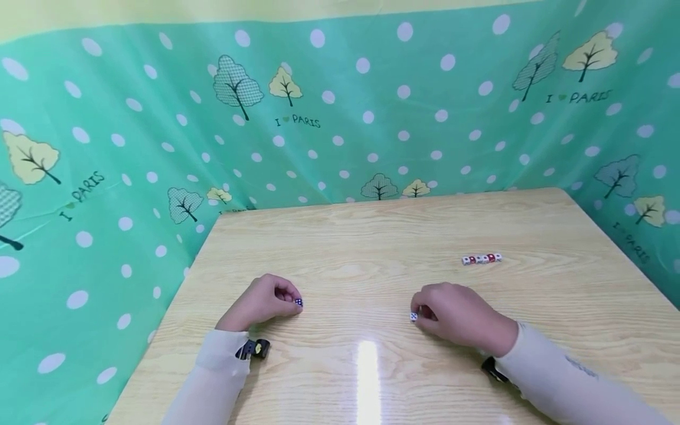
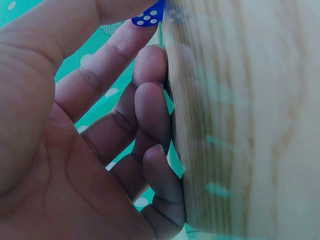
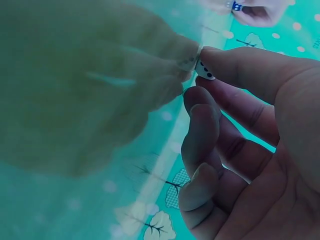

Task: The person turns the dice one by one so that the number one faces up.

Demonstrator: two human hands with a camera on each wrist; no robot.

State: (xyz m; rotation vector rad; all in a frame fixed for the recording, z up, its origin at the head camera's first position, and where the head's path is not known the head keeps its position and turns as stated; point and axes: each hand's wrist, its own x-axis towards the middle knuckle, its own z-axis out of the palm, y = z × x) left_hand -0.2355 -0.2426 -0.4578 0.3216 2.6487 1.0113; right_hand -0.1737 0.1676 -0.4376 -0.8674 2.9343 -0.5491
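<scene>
My left hand is low over the left half of the wooden table. Between its thumb and index finger it pinches a blue die with white dots, right at the tabletop. On the other side, my right hand pinches a white die with dark dots between thumb and index finger, also at the table surface. The other fingers of both hands are curled toward the palm. Behind the right hand lies a straight row of several red and white dice, untouched by either hand.
A green polka-dot cloth printed with trees hangs behind the table and along both sides. A dark band circles the left wrist, and another the right. A bright light reflection shows on the front tabletop.
</scene>
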